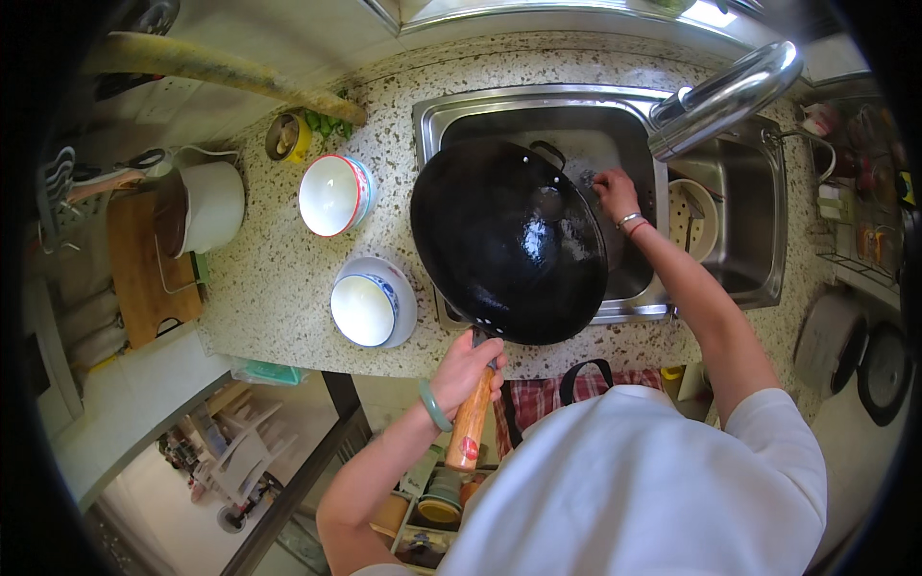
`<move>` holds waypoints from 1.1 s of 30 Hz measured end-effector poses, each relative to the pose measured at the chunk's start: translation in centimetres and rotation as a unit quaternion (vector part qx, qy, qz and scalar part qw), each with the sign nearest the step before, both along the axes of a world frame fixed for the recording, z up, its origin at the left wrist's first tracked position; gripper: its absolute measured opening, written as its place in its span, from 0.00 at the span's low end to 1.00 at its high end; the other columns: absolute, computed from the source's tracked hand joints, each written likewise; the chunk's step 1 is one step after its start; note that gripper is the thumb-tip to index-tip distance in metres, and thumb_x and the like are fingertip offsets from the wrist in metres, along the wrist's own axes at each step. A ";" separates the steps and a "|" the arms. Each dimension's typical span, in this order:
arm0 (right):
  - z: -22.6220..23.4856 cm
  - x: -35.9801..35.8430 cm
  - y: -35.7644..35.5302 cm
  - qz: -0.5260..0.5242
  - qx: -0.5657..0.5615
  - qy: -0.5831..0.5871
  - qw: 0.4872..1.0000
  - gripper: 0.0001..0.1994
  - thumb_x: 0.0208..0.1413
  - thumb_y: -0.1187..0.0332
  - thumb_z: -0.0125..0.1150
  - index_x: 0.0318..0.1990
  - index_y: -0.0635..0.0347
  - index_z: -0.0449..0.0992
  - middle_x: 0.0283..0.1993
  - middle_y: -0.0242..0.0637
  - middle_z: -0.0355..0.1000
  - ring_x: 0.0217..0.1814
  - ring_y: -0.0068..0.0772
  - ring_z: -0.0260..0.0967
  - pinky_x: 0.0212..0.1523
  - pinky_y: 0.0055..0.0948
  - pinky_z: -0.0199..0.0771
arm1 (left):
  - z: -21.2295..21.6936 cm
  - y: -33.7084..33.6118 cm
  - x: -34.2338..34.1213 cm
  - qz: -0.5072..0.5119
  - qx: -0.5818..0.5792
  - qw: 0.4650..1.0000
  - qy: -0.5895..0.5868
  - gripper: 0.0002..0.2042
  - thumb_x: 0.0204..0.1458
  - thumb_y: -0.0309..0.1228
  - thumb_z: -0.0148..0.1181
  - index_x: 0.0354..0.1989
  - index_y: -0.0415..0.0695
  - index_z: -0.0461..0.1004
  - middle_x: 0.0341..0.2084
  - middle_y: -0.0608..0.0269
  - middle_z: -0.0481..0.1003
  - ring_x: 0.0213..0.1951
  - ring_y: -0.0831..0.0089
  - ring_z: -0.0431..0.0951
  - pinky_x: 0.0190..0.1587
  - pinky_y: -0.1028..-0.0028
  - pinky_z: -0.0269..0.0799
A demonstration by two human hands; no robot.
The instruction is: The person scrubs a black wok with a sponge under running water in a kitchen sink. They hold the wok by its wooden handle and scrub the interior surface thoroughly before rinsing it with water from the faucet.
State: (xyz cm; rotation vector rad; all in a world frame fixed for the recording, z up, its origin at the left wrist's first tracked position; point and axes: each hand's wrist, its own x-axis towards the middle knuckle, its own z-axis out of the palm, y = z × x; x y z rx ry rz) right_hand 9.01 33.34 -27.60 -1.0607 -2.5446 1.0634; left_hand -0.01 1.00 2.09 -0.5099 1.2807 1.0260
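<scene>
Closest to you, your left hand [469, 370] is wrapped around the wooden handle [470, 424] of the dark wok [509, 235]. You hold the wok tilted over the near counter edge and the left basin, hiding much of that basin. Its face shines in patches, so it looks wetted already; whether it is clean, you cannot tell from here. It is not set down yet, so putting it somewhere seems to be left.

To your left, the nearer bowls [363, 309] stand just beside the wok and limit its swing; the red-rimmed bowls [327, 195] sit beyond them. Your right hand [618, 195] reaches over the basin, fingers curled; you cannot tell whether they grasp anything. A pale colander [706, 223] occupies the right basin. Farther on, the faucet [725, 104] juts over the steel sink [547, 93], in the way of lifting the wok rightward.
</scene>
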 end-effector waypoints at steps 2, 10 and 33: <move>-2.5 -0.2 1.1 -0.023 -0.005 -0.041 0.999 0.07 0.45 0.72 0.64 0.34 0.58 0.78 0.38 0.45 0.72 0.44 0.48 0.70 0.46 0.40 0.71 | 0.2 1.2 -1.0 -0.011 -0.007 1.000 -0.012 0.04 0.58 0.30 0.51 0.35 0.49 0.62 0.26 0.66 0.67 0.19 0.78 0.67 0.18 0.77 0.63; -6.5 -1.9 0.4 0.043 0.145 -0.112 0.982 0.11 0.42 0.77 0.60 0.36 0.57 0.75 0.44 0.41 0.69 0.50 0.47 0.67 0.46 0.42 0.71 | -1.8 3.4 -1.9 -0.014 -0.043 0.999 -0.020 0.05 0.58 0.31 0.51 0.35 0.49 0.62 0.26 0.66 0.68 0.19 0.79 0.67 0.18 0.77 0.65; -0.4 0.4 -10.7 0.136 -0.177 0.004 0.975 0.14 0.41 0.77 0.67 0.38 0.61 0.73 0.40 0.44 0.69 0.41 0.48 0.70 0.42 0.38 0.73 | -6.2 2.6 -1.3 -0.026 -0.013 1.000 0.000 0.06 0.60 0.31 0.50 0.38 0.48 0.59 0.26 0.65 0.66 0.17 0.79 0.67 0.17 0.77 0.65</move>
